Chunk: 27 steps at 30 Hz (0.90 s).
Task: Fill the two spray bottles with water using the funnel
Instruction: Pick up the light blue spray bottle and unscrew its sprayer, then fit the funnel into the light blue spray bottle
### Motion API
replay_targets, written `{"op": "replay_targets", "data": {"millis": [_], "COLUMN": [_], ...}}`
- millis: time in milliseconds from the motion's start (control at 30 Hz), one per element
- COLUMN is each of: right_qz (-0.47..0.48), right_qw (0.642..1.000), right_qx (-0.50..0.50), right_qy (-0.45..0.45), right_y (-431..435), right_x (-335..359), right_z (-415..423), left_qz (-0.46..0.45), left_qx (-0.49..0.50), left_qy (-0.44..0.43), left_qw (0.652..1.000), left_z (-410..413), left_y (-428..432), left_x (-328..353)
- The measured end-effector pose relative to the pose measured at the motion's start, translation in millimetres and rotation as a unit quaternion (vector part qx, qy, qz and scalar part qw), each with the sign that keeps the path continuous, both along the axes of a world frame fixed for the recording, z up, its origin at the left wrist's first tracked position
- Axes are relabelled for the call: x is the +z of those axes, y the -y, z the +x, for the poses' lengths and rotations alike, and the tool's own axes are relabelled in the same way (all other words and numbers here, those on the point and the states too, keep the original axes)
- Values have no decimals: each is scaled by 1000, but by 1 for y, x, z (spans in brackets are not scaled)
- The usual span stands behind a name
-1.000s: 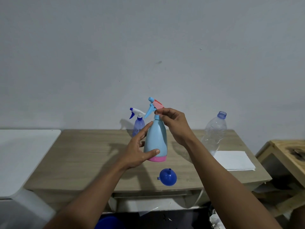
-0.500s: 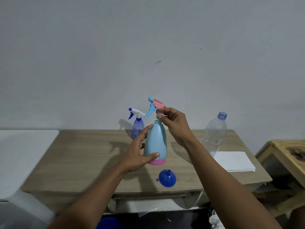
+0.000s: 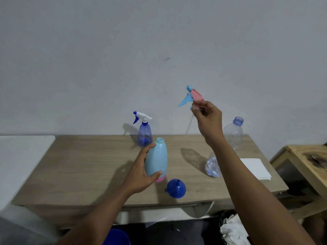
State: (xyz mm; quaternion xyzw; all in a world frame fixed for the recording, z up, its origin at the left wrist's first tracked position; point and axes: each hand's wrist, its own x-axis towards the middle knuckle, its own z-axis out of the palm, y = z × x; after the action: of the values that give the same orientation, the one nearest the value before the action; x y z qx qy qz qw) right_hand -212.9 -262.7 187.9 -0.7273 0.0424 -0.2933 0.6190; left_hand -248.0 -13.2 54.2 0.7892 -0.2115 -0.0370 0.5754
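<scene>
Fingers [image 3: 198, 105] of the right hand [image 3: 207, 121] pinch the collar of the pink and light-blue trigger spray head [image 3: 194, 96], held high with its thin dip tube [image 3: 189, 125] dangling clear. The left hand [image 3: 141, 174] wraps fingers and thumb round the light-blue opaque plastic spray bottle [image 3: 157, 156], which stands on the wooden desk [image 3: 88, 165] with its neck open. The dark blue plastic funnel [image 3: 176, 188] lies just beside its pink base. The small translucent purple spray bottle [image 3: 144, 134] stands behind, capped. The clear plastic water bottle [image 3: 230, 135] stands uncapped to the right. This looks like the opening step. Next, the head needs setting down and the funnel seating in the neck.
</scene>
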Motion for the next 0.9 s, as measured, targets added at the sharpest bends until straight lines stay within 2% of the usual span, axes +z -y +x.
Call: {"op": "replay_targets", "data": {"millis": [67, 167, 333, 600, 900], "right_qz": [-81, -174, -176, -246, -236], "right_qw": [995, 965, 929, 874, 868], "right_qx": [-1, 14, 11, 36, 22], "right_qy": [-66, -197, -325, -419, -437], "right_y": [15, 33, 44, 53, 56], "right_x": [-34, -94, -166, -215, -234], "right_z": [-1, -9, -26, -19, -11], "left_qz": [12, 17, 34, 35, 17], "left_qx": [31, 53, 67, 84, 100], "left_qy": [9, 2, -25, -43, -44], "left_qw": [999, 998, 997, 995, 994], "left_z": [0, 0, 3, 12, 18], "left_y": [-3, -5, -4, 8, 6], "left_x": [-16, -40, -78, -116, -138]}}
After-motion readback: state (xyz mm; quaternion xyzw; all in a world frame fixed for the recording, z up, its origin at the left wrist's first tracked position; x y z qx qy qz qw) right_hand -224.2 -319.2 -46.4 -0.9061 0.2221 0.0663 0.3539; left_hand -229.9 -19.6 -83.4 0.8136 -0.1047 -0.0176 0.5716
